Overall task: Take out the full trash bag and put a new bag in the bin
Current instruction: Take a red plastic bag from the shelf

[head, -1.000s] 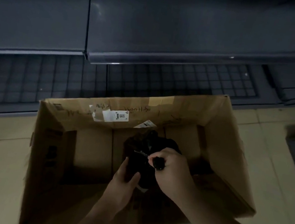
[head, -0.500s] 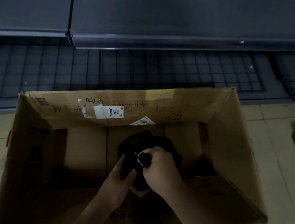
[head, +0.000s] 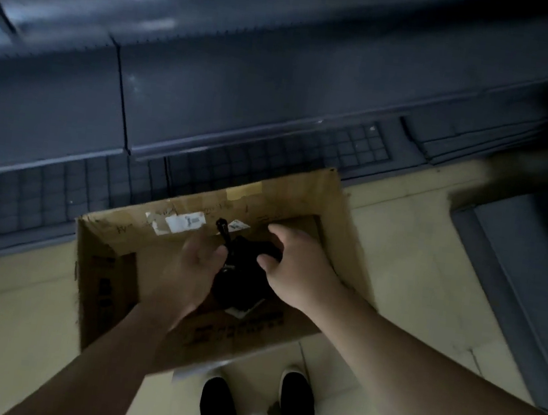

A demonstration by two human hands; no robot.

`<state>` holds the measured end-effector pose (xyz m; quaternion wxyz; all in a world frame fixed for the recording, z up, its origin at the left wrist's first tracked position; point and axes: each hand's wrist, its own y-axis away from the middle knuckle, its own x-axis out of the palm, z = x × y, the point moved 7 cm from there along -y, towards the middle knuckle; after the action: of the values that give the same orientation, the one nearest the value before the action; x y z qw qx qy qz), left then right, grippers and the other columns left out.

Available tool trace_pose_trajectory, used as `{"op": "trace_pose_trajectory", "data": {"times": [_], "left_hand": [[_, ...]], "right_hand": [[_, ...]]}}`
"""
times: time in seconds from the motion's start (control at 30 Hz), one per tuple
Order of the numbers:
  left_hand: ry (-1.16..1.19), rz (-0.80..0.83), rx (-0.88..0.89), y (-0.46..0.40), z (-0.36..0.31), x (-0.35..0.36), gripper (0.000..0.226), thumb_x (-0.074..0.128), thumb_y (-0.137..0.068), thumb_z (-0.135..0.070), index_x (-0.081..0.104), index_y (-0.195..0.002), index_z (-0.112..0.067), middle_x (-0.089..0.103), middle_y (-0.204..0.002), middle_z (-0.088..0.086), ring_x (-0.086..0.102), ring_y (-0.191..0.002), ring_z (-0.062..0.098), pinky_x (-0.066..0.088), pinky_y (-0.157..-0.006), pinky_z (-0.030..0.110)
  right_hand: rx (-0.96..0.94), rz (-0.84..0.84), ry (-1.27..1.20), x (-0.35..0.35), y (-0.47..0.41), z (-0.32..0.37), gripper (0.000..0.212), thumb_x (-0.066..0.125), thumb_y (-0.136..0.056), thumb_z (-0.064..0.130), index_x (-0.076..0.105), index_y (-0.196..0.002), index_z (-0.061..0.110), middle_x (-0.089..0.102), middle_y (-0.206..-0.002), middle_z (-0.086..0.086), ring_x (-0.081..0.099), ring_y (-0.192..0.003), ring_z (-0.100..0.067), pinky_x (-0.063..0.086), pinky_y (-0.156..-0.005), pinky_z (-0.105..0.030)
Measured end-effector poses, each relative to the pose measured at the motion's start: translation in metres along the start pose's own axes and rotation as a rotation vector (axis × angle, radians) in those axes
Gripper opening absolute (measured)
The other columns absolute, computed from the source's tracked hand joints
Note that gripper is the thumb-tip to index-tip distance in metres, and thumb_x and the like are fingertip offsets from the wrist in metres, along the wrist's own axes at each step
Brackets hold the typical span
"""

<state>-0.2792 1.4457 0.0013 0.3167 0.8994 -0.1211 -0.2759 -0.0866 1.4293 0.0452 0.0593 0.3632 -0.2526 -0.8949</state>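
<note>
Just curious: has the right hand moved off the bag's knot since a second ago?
Yes. The right hand has let go of the knot and shifted right, toward the cardboard box wall.

A black trash bag [head: 239, 282], crumpled and glossy, sits inside an open brown cardboard box [head: 343, 222] serving as the bin, on the floor. The bag's twisted neck, ending in a knot [head: 221, 225], stands upright near the box's far wall.
</note>
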Motion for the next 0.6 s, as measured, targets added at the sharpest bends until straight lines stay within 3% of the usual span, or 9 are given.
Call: {"op": "trace_pose_trajectory", "data": {"times": [0.13,0.23,0.3,0.43,0.6], "left_hand": [[-0.164,0.055,0.201,0.078,-0.122,-0.008,0.064,0.047,-0.094,-0.058,0.021,-0.151,-0.044,0.045,-0.150,-0.004,0.057,-0.113,0.004,0.041,-0.083,0.016],[-0.236,0.125,0.301,0.136,-0.213,0.003,0.066,0.048,-0.091,-0.061,0.021,-0.150,-0.047,0.039,-0.155,0.001,0.045,-0.134,0.024,0.041,-0.103,0.036],[-0.242,0.186,0.388,0.177,-0.272,0.018,0.067,0.052,-0.092,-0.056,0.024,-0.151,-0.043,0.031,-0.159,0.000,0.038,-0.140,0.026,0.037,-0.112,0.046],[-0.327,0.311,0.661,0.271,-0.373,0.072,0.066,0.053,-0.095,-0.048,0.027,-0.153,-0.030,0.031,-0.160,-0.001,0.032,-0.143,0.018,0.025,-0.113,0.035],[-0.420,0.515,0.931,0.418,-0.442,0.177,0.064,0.057,-0.094,-0.045,0.032,-0.152,-0.033,0.037,-0.156,-0.001,0.039,-0.139,0.016,0.031,-0.113,0.035]], "right_hand": [[0.041,-0.133,-0.055,-0.108,0.078,0.019,0.059,0.060,-0.094,0.040,0.037,-0.148,0.032,0.043,-0.152,0.002,0.045,-0.135,-0.022,0.040,-0.102,-0.031],[0.076,-0.273,-0.084,-0.191,0.147,0.027,0.059,0.062,-0.092,0.041,0.041,-0.146,0.032,0.047,-0.149,0.000,0.047,-0.133,-0.022,0.037,-0.103,-0.030],[0.100,-0.378,-0.084,-0.243,0.194,0.028,0.058,0.063,-0.091,0.040,0.045,-0.145,0.029,0.050,-0.146,-0.002,0.049,-0.129,-0.021,0.037,-0.106,-0.028],[0.188,-0.601,-0.108,-0.337,0.305,0.011,0.061,0.065,-0.090,0.039,0.042,-0.146,0.027,0.045,-0.149,-0.007,0.048,-0.130,-0.023,0.035,-0.108,-0.029],[0.352,-0.927,-0.217,-0.405,0.489,-0.040,0.071,0.066,-0.089,0.041,0.034,-0.150,0.029,0.045,-0.150,-0.002,0.047,-0.133,-0.019,0.037,-0.109,-0.031]]}}
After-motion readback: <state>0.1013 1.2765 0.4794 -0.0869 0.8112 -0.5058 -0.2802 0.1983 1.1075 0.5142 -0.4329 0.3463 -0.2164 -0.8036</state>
